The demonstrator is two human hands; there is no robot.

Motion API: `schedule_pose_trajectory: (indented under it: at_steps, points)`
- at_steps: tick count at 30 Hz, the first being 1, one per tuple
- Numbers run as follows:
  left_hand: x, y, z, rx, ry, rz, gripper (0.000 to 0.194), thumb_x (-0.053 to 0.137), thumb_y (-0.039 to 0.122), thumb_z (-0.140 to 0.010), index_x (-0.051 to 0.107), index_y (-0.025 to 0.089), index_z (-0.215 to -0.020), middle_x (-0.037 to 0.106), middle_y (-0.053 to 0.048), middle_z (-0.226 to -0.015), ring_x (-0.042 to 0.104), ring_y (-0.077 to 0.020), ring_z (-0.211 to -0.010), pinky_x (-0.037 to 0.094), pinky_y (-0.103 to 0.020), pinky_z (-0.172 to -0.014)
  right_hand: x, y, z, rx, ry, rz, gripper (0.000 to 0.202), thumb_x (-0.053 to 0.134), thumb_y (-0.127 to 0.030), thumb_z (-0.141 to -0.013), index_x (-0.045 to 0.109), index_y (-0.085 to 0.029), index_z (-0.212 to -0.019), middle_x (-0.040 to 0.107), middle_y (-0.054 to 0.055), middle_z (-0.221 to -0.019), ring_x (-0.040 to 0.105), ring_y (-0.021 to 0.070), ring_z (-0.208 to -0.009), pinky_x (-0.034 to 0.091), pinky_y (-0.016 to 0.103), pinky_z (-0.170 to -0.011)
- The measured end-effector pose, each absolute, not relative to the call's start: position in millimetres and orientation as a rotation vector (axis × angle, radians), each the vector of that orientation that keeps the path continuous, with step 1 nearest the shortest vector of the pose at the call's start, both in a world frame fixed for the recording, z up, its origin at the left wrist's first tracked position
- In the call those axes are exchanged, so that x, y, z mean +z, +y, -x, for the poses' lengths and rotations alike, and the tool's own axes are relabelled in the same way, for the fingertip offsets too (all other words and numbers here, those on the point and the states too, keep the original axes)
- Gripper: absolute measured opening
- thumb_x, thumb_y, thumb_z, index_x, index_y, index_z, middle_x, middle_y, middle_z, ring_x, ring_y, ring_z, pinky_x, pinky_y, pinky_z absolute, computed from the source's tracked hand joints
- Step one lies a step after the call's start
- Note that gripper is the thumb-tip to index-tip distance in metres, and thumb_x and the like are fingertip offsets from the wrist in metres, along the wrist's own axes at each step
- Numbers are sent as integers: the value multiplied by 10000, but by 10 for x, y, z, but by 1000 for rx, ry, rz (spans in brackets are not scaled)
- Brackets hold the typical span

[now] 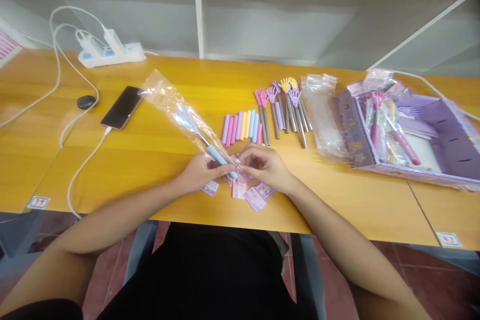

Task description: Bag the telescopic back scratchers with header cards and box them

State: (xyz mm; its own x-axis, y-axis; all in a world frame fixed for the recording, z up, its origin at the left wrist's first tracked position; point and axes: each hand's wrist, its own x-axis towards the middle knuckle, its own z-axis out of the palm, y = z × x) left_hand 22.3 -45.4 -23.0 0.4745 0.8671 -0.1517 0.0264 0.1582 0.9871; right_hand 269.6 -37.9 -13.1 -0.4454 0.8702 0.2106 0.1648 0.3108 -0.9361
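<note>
My left hand [202, 176] is closed on a light blue back scratcher [216, 154] inside a clear plastic bag [165, 91]. The scratcher's hand-shaped head points away to the upper left. My right hand [264, 164] pinches the near end of the bag beside the handle. Printed cards [255, 199] lie on the table under and around my hands. Just beyond them is a row of pastel handle sleeves [242, 126]. Farther right lie several metal back scratchers [296, 110] with pink, purple and yellow heads.
Flat clear bags [324, 115] lie right of the scratchers. A purple box [388, 166] holding bagged scratchers stands at the right. At the left are a phone [122, 107] on a cable, a black mouse [86, 102] and a power strip [112, 55]. Shelving rises behind.
</note>
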Motion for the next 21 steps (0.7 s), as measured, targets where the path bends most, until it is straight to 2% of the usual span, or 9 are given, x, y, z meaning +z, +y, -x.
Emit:
schedule_pose_trajectory:
  at_steps: [4, 9, 13, 17, 21]
  points:
    - [-174, -391, -199, 810, 929, -1271, 367, 859, 542, -913, 862, 183, -991, 862, -99, -973, 817, -228, -865, 663, -314, -793, -99, -377, -2734, 1185, -1838, 903, 223, 859, -437, -956, 758, -260, -1047, 691, 8, -887, 640, 153, -688, 520, 316, -626]
    - [-100, -344, -187, 840, 934, -1217, 417, 886, 576, -874, 842, 170, -958, 840, -87, -889, 787, -207, -763, 644, -302, -704, -110, -376, -2755, 1048, -1931, 836, 324, 942, -375, -884, 752, -289, -1133, 721, -5, -894, 643, 159, -679, 556, 343, -663]
    - [-102, -386, -219, 821, 875, -1184, 443, 866, 602, -891, 815, 165, -935, 831, -94, -859, 790, -214, -731, 654, -321, -691, -107, -396, -2733, 966, -1964, 816, 311, 906, -363, -920, 740, -302, -1175, 714, 2, -914, 637, 166, -687, 558, 343, -637]
    - [-127, -422, -240, 776, 863, -1170, 457, 864, 607, -892, 794, 158, -941, 831, -91, -860, 790, -203, -702, 665, -323, -698, -112, -426, -2706, 880, -1995, 845, 396, 874, -358, -949, 709, -303, -1305, 698, 3, -873, 644, 181, -711, 562, 344, -642]
    - [-136, -426, -237, 714, 885, -1150, 521, 865, 640, -878, 756, 136, -956, 821, -82, -815, 789, -196, -689, 656, -317, -696, -135, -444, -2694, 820, -1964, 876, 384, 817, -332, -999, 682, -269, -1353, 683, 4, -904, 629, 147, -667, 564, 324, -643]
